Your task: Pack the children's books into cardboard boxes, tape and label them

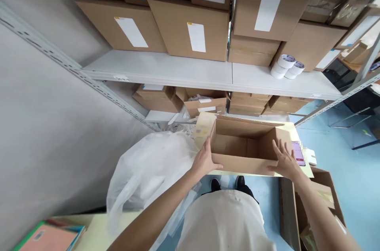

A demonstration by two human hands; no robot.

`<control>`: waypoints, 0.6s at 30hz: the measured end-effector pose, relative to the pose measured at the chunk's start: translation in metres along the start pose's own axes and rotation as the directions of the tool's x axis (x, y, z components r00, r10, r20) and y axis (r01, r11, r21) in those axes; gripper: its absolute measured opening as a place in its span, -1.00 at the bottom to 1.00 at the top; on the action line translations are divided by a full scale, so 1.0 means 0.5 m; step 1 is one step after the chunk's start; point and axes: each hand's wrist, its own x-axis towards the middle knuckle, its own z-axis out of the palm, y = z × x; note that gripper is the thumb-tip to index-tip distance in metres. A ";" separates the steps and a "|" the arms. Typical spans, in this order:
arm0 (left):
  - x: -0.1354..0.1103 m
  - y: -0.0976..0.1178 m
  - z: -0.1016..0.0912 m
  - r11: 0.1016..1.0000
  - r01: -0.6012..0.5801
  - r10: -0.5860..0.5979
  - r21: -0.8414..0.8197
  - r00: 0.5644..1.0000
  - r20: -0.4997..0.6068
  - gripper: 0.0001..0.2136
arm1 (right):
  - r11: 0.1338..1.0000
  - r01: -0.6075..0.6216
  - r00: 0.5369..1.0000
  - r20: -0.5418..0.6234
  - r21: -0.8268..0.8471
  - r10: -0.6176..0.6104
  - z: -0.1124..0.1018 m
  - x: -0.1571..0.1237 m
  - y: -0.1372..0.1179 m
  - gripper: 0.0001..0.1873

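An open, empty brown cardboard box (237,146) lies on a pale yellow table (204,124) in front of me. My left hand (204,160) grips the box's near left corner, thumb along the front wall. My right hand (283,160) rests flat against the box's right side, fingers spread. A phone with a purple screen (297,153) lies on the table just right of my right hand.
Grey metal shelves (208,75) hold many closed cardboard boxes (190,29) with white labels, and rolls of white tape (286,65). A large clear plastic bag (148,168) bulges at left. Open cartons (317,195) stand on the blue floor at right. Coloured folders (47,237) lie bottom left.
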 end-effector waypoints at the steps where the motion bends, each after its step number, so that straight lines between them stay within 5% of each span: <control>1: -0.002 0.004 0.006 1.000 -0.006 0.006 -0.009 1.000 0.006 0.32 | 0.999 0.047 0.998 -0.038 -0.011 -0.048 -0.017 0.018 -0.004 0.08; 6: -0.008 0.020 0.026 0.999 -0.022 0.023 -0.040 0.999 0.030 0.30 | 0.972 0.233 0.965 -0.129 0.031 -0.227 -0.078 0.156 -0.052 -0.03; 10: -0.007 0.038 0.042 0.997 -0.023 0.025 -0.079 0.999 0.029 0.29 | 0.995 0.091 0.996 -0.004 0.029 -0.091 -0.081 0.263 -0.072 -0.16; 13: -0.003 0.054 0.056 0.993 0.004 -0.002 -0.121 1.000 0.017 0.28 | 0.999 0.005 1.000 0.019 -0.040 -0.004 -0.079 0.282 -0.120 -0.23; 16: -0.004 0.059 0.066 0.984 -0.001 -0.001 -0.180 1.000 -0.008 0.25 | 0.970 0.235 0.971 -0.018 -0.063 -0.237 -0.064 0.236 -0.217 0.01; 18: -0.009 0.048 0.070 0.968 -0.057 0.048 -0.245 0.998 -0.042 0.16 | 0.865 0.502 0.847 0.201 -0.003 -0.491 -0.043 0.187 -0.288 0.20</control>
